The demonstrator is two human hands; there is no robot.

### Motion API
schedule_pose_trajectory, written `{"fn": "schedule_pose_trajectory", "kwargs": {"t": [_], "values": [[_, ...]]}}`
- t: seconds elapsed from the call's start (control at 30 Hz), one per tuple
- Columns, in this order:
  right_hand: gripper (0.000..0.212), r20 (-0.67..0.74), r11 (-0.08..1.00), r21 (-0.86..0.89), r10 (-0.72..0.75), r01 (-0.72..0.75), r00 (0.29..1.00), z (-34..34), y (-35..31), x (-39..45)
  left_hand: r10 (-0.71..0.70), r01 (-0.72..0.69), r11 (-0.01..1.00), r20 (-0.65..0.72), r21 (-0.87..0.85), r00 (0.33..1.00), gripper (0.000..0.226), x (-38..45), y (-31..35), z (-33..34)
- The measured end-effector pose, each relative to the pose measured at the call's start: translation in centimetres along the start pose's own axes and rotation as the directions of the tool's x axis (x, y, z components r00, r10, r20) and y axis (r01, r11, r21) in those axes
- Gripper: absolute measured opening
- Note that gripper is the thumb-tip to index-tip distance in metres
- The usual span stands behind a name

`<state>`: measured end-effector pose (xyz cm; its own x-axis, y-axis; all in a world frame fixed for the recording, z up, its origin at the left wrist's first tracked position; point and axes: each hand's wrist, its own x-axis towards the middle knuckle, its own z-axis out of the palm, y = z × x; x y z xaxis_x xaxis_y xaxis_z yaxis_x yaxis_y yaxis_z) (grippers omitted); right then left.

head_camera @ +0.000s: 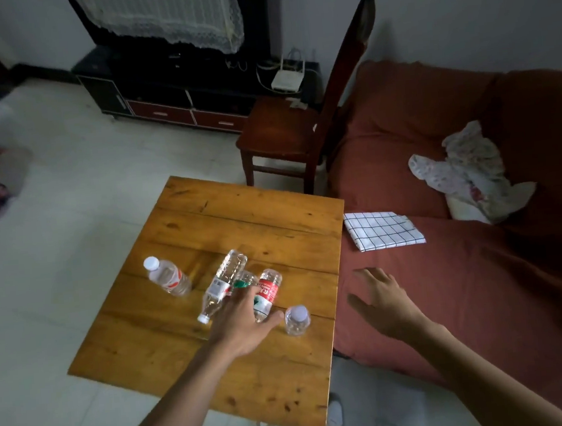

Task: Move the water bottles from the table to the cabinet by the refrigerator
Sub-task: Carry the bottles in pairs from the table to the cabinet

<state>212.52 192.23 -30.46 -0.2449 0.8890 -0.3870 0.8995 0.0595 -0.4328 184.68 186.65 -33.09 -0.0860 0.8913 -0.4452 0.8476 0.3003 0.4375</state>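
Head view: clear plastic water bottles — some lying, some upright.

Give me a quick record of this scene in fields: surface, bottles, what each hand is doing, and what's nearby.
surface: square wooden table
bottles upright: clear plastic bottle with white cap and red-white label; small clear bottle with white cap
bottles lying: clear bottle with white label; red-labelled clear bottle; green-capped clear bottle, partly hidden
left hand: open, reaching over the lying bottles, grip not yet closed
right hand: open, over the red-covered sofa
nearby: checked cloth; dark wooden chair
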Motion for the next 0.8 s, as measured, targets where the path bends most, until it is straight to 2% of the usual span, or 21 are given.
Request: {"fn": "schedule_pose_trajectory", "kwargs": {"t": [0.2,0.4,0.67,0.8], "values": [[0.061,0.057,1.0,-0.025,0.002,-0.001,0.998,3.9,1.5,1.2,-0.014,0.016,1.0,0.061,-0.022,0.998,0.076,1.5,-1.9,4.2],[0.066,0.129,0.999,0.0,-0.039,0.04,0.991,9.0,1.7,3.1,-0.091,0.091,0.996,0.062,0.006,0.994,0.055,3.7,-6.6,8.4],[0.073,0.108,0.996,0.084,-0.02,0.011,0.994,13.3,2.9,5.7,-0.074,0.061,0.986,0.081,0.152,0.994,0.049,6.2,-11.6,13.9],[0.077,0.145,0.997,0.079,0.014,-0.026,0.989,14.8,4.0,6.0,-0.098,0.073,0.981,0.133,0.181,0.986,0.055,6.6,-12.8,16.7]]}}
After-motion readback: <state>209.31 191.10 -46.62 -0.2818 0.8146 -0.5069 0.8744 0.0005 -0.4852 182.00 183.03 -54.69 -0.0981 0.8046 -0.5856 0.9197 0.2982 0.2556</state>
